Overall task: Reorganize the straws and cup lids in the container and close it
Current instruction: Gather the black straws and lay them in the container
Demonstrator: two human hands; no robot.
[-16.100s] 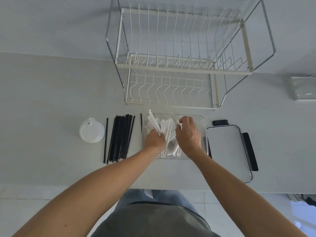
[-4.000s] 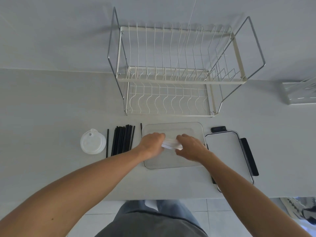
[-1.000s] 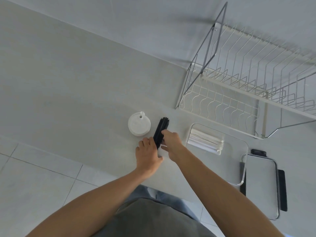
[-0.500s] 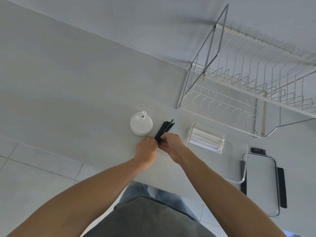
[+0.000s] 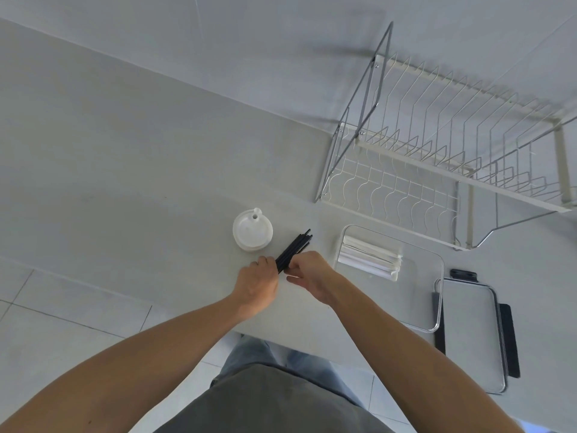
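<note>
A bundle of black straws (image 5: 295,249) is gathered between my two hands on the counter. My left hand (image 5: 256,285) grips its near end, and my right hand (image 5: 309,275) holds it from the right side. A stack of white cup lids (image 5: 252,230) stands just left of the bundle's far tips. The clear container (image 5: 422,320) lies to the right, with white wrapped straws (image 5: 368,257) packed along its far end. Its lid (image 5: 471,334) with black clasps lies further right.
A wire dish rack (image 5: 437,157) stands at the back right against the wall. The counter's front edge runs just below my hands, with the tiled floor (image 5: 62,323) beyond it at the left.
The black straws have been gathered from a loose spread into one tight bundle, and both hands have closed round it. The bundle's far end has lifted and tilted right.
</note>
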